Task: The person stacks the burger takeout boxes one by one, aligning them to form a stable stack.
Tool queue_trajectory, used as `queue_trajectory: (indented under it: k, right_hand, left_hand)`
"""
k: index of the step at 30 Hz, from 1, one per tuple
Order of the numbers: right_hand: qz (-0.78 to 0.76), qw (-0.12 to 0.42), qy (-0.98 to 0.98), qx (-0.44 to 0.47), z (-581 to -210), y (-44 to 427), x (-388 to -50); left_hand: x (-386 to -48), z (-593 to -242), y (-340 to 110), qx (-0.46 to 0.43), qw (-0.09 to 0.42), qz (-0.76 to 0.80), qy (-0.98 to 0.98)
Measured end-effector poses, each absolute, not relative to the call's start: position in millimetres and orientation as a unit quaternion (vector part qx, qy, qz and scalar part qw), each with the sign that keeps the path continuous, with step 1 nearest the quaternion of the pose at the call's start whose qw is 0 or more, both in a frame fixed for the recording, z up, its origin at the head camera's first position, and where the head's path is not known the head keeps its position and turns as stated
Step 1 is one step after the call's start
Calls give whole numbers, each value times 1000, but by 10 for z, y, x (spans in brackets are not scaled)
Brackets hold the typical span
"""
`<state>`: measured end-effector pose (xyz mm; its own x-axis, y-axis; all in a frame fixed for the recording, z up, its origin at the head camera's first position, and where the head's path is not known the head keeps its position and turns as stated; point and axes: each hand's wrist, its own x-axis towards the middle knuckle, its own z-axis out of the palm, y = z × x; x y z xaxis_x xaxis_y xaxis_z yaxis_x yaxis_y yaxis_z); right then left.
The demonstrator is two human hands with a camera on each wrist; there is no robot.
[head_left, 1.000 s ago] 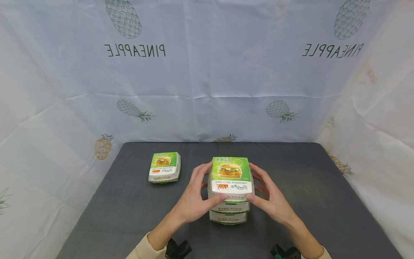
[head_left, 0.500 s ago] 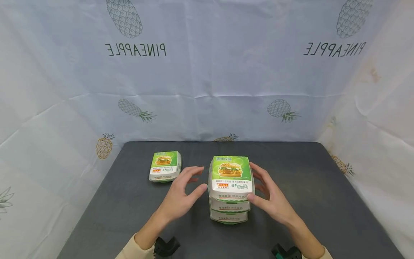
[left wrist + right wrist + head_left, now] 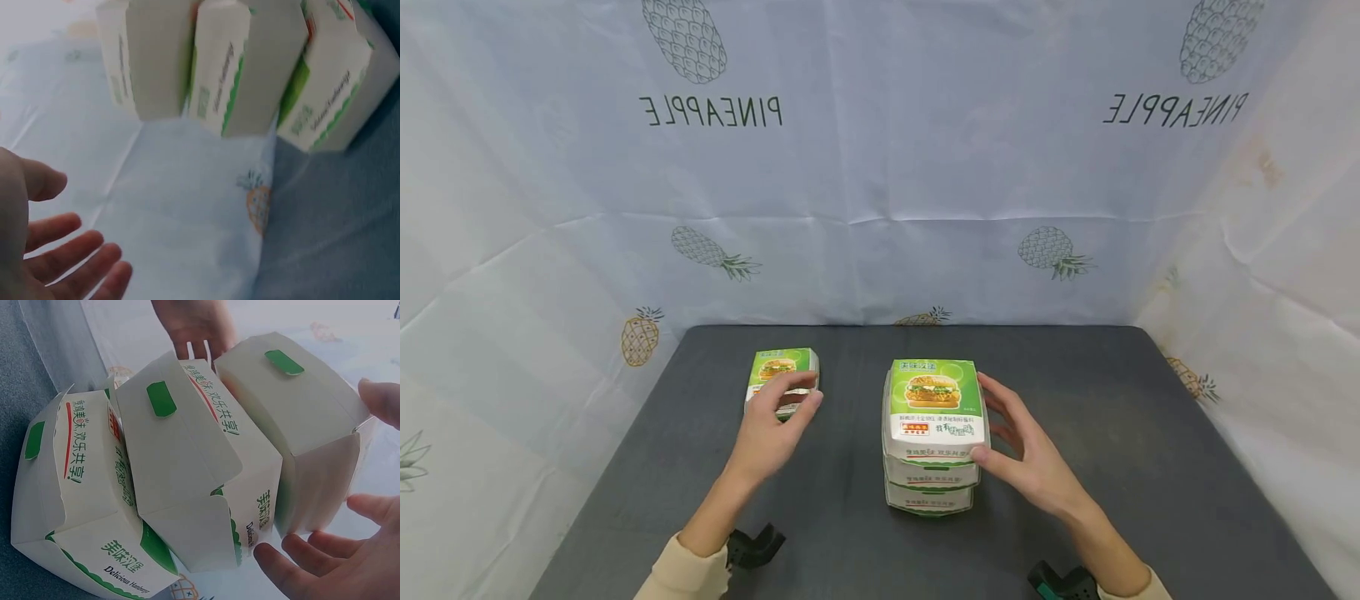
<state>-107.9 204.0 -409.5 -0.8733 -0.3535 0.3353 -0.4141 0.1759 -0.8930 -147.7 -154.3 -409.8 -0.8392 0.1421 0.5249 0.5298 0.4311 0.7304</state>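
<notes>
Three hamburger boxes stand stacked on the dark table, the top box [image 3: 934, 412] showing a burger picture on a green and white lid. My right hand [image 3: 1037, 467] rests along its right side, thumb by the front corner. In the right wrist view, fingertips [image 3: 275, 559] of that hand lie at the sides of the upper boxes. My left hand [image 3: 772, 429] is apart from the stack, fingers spread, in front of and partly covering another hamburger box [image 3: 782, 360] at the far left. In the left wrist view, nothing is between its fingers [image 3: 75, 250].
The dark table [image 3: 1112, 417] reaches back to a pale cloth backdrop [image 3: 880, 167] printed with pineapples. The same cloth hangs on both sides. A black wrist device [image 3: 756, 546] is on the left wrist, another black device [image 3: 1063, 582] on the right.
My left hand has let go of the stack's top box and moved left to the single hamburger box. My right hand has stayed at the stack's right side.
</notes>
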Motion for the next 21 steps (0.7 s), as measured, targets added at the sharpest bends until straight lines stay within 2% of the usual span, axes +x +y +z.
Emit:
queue_trajectory:
  k: [6,11,16,18,21]
  right_hand:
    - [592,24,-765,252,-4092,2039,-1075]
    - [594,23,-763,252,-4101,2035,-1081]
    - [596,23,-762,254,-4100,2034,-1082]
    - [596,24,-761,255,-4100,2035,-1082]
    - [597,24,-760,256,-4099,2038,-1080]
  left_hand:
    - [-1686,-4235,-1742,-197,315,-440,-818]
    - [-1820,-4334,-1884,-191,351,-380,-834]
    - [-1898,-4389,-1995,-166,331,-372,-851]
    - [-1926,-4410,-2047,-150,305,-368,-866]
    - [-1973,-4459,-2138,-119,236,-363,-893]
